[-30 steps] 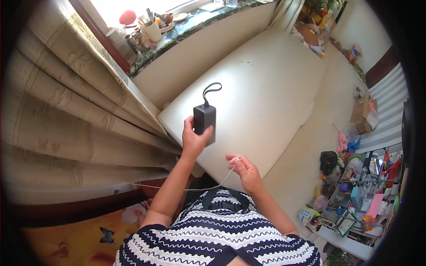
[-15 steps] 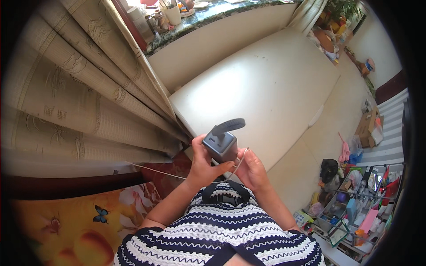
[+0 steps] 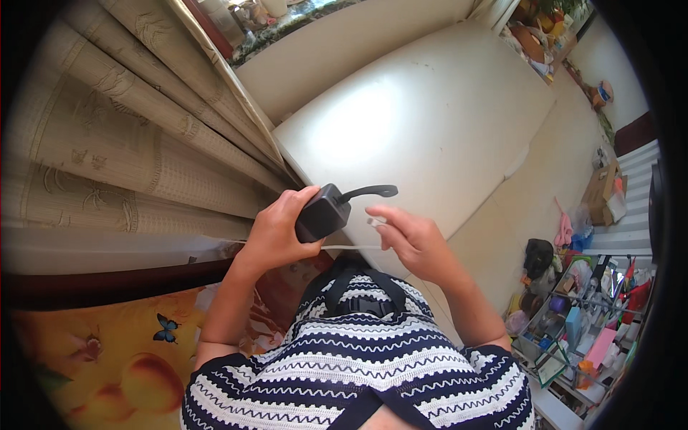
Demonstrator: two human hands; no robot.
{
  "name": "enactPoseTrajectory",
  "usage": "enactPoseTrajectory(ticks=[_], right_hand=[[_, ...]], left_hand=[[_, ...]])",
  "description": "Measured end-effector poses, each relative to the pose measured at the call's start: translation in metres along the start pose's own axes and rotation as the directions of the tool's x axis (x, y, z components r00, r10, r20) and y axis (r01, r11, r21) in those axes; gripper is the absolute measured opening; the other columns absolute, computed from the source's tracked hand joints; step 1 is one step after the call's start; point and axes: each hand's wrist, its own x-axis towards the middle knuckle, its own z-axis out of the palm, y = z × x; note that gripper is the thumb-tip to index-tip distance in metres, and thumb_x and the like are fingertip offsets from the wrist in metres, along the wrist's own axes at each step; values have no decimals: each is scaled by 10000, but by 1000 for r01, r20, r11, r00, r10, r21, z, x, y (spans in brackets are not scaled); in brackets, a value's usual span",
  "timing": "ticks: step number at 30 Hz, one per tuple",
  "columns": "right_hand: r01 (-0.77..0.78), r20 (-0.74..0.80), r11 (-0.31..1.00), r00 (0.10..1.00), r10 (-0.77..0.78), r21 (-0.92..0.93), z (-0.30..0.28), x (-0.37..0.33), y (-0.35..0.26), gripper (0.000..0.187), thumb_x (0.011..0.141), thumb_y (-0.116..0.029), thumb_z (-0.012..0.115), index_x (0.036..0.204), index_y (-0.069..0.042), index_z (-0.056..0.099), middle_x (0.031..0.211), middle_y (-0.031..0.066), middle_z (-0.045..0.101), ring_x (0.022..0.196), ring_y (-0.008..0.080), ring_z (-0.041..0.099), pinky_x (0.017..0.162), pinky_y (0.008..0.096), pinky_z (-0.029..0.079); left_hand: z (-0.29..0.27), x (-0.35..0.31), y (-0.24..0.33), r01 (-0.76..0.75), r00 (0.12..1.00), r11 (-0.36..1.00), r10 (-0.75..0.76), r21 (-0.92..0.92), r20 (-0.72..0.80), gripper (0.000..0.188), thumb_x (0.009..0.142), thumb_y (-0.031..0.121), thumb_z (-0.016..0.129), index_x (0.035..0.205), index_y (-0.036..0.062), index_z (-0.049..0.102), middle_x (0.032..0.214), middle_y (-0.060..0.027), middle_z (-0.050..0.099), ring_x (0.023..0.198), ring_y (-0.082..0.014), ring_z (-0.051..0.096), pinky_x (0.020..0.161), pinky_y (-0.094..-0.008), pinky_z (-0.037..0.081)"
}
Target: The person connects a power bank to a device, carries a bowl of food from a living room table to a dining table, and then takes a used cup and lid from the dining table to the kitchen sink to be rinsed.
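My left hand [image 3: 278, 233] is wrapped round a dark grey power bank [image 3: 322, 215], a box-like block with a short dark strap-like loop [image 3: 369, 191] standing out from its end. The block is tilted, and its ports do not show now. Just to the right, my right hand [image 3: 412, 242] pinches the small white plug [image 3: 373, 222] of a charging cable between thumb and fingers, apart from the power bank. The white cable [image 3: 351, 247] runs left from my right hand, passes below the power bank and reaches the curtain side.
A broad pale table [image 3: 444, 136] lies ahead under bright light. Patterned beige curtains [image 3: 165, 122] hang at the left, above a flowered orange cover [image 3: 136, 358]. Crowded storage racks [image 3: 573, 330] and a cardboard box [image 3: 600, 195] stand at the right. A stone windowsill [image 3: 294, 21] holds containers.
My hands have moved apart: the left goes left with the power bank, now turned so its ports are hidden. The right, holding the plug, has moved right and up.
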Motion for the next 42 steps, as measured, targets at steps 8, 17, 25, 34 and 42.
enactPoseTrajectory(ticks=[8, 17, 25, 34, 42], right_hand=[[126, 75, 991, 990, -123, -37, 8, 17, -12, 99, 841, -105, 613, 850, -25, 556, 717, 132, 619, 612, 260, 614, 559, 334, 479], [222, 79, 973, 973, -216, -69, 16, 26, -3, 76, 798, -80, 637, 804, -14, 600, 727, 115, 619, 653, 260, 609, 595, 332, 489], [272, 64, 955, 962, -266, -117, 19, 30, 4, 56, 786, -62, 655, 827, -26, 640, 746, 103, 632, 651, 230, 610, 595, 303, 486], [325, 159, 904, 943, -291, -276, 16, 34, 4, 55, 788, -72, 640, 799, -29, 608, 744, 107, 624, 684, 268, 614, 611, 332, 492], [330, 254, 933, 924, -286, -147, 11, 35, 5, 103, 776, -75, 635, 748, -20, 553, 694, 140, 591, 664, 311, 614, 591, 375, 497]], left_hand=[[4, -23, -1, 53, 995, 993, -43, -107, 95, 729, 595, 244, 779, 1235, 94, 464, 1038, -132, 559, 938, -309, 583, 803, -376, 474], [2, -30, 2, 132, 988, 980, -117, -152, 105, 734, 572, 153, 748, 1242, 79, 458, 1047, -142, 560, 959, -319, 575, 814, -368, 464], [4, -30, 1, 110, 992, 984, -101, -143, 69, 737, 569, 153, 746, 1244, 85, 457, 1051, -139, 557, 967, -318, 576, 811, -368, 467], [6, -26, 1, 63, 995, 996, -58, -67, 82, 713, 605, 220, 772, 1233, 93, 459, 992, -136, 559, 899, -323, 585, 765, -384, 480], [6, -29, 5, 5, 995, 1000, -2, -28, 104, 735, 565, 171, 746, 1235, 98, 455, 971, -135, 548, 852, -329, 582, 715, -399, 486]])
